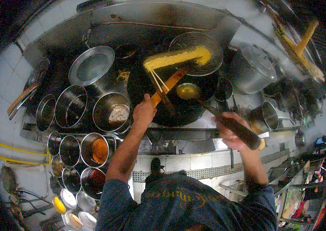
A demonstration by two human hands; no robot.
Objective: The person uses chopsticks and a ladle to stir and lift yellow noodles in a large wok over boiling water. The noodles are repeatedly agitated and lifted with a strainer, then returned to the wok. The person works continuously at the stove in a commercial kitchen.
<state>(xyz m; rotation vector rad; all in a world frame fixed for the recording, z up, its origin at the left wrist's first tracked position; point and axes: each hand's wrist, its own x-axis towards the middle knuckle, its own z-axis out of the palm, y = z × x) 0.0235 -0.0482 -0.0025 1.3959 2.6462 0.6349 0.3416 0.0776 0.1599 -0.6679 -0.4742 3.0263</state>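
Observation:
My left hand grips a flat wooden handle, which runs up to a round wire strainer. Yellow noodles lie partly in that strainer and stretch leftward in a long band over a black wok. Two pale strands hang from the band's left end; whether they are noodles I cannot tell. My right hand is closed around the thick dark handle of a ladle. Its bowl, yellowish inside, sits over the wok, below the strainer.
Left of the wok stand several metal pots and a tilted round pan. Sauce containers cluster by my left arm. A large lidded stockpot and a smaller pot are at the right. Loose noodles lie beside the wok.

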